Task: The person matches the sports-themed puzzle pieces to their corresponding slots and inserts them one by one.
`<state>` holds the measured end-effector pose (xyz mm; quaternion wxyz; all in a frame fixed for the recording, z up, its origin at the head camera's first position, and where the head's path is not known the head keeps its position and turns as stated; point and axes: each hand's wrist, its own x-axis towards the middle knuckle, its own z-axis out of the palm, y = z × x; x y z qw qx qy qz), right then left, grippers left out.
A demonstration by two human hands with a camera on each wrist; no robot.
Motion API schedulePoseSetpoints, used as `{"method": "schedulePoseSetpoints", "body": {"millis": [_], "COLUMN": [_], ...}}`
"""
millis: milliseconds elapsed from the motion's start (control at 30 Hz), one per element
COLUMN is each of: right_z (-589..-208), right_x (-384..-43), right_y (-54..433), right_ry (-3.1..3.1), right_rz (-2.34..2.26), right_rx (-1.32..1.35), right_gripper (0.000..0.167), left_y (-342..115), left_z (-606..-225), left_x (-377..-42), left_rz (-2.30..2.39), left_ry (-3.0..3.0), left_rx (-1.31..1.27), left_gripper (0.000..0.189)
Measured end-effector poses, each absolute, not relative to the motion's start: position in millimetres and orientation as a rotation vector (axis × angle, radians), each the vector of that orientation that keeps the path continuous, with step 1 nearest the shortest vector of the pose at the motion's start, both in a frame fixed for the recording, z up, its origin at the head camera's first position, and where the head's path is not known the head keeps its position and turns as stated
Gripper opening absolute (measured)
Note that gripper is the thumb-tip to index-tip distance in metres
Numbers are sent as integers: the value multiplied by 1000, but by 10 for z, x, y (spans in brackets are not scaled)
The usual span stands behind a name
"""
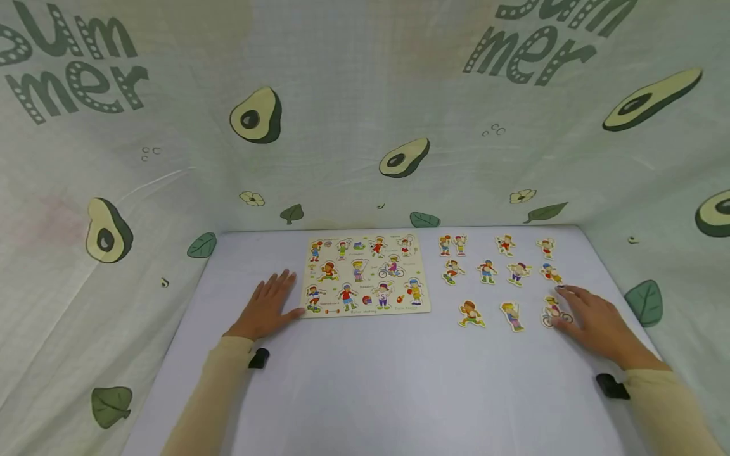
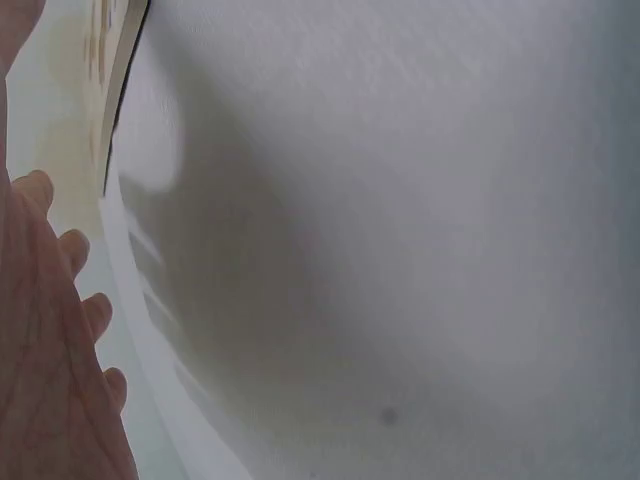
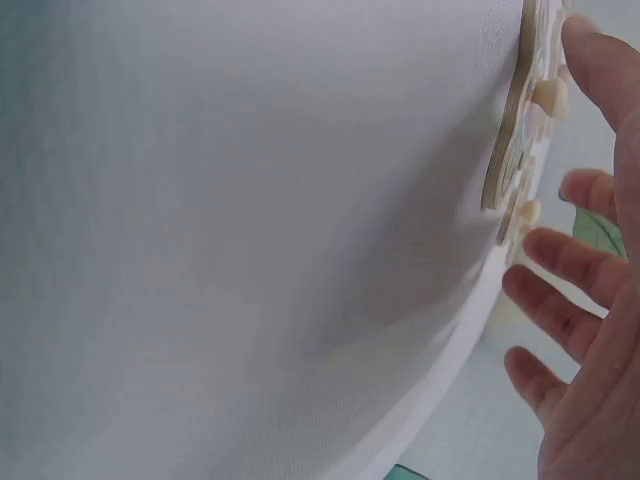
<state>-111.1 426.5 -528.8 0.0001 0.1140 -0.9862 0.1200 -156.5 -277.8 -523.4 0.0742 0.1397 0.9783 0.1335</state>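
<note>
A flat wooden puzzle board (image 1: 365, 273) printed with children at sports lies on the white table. My left hand (image 1: 268, 308) is beside its left edge with the fingers spread, the thumb at the lower left corner; whether it touches cannot be told. In the left wrist view the board's edge (image 2: 120, 90) rises near the fingers. My right hand (image 1: 599, 326) hovers around the cyclist piece (image 1: 553, 310), thumb and fingers apart. The right wrist view shows this piece's knob (image 3: 545, 97) near the thumb, with no grip on it. Just above that hand lies a ball-player piece (image 1: 550, 273).
Several more knobbed sports pieces lie in loose rows right of the board, among them a runner (image 1: 471, 314), a batter (image 1: 512, 316) and a footballer (image 1: 504, 244). A cloth printed with avocados (image 1: 256, 115) hangs behind and at both sides of the table (image 1: 388, 386).
</note>
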Motion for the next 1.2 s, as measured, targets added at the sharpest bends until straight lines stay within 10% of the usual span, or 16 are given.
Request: {"method": "schedulePoseSetpoints", "body": {"millis": [567, 1200], "right_z": [-5243, -5248], "right_x": [-1068, -1126], "right_y": [4095, 4068], "right_ry": [-2960, -2916], "right_rz": [339, 293], "right_rx": [540, 577], "right_gripper": [31, 22], "left_y": [-2653, -2628], "left_z": [-5216, -5233], "left_x": [-1522, -1518], "left_rz": [339, 302], "left_ry": [2890, 2898], "left_rx": [441, 432], "left_gripper": [83, 81]}}
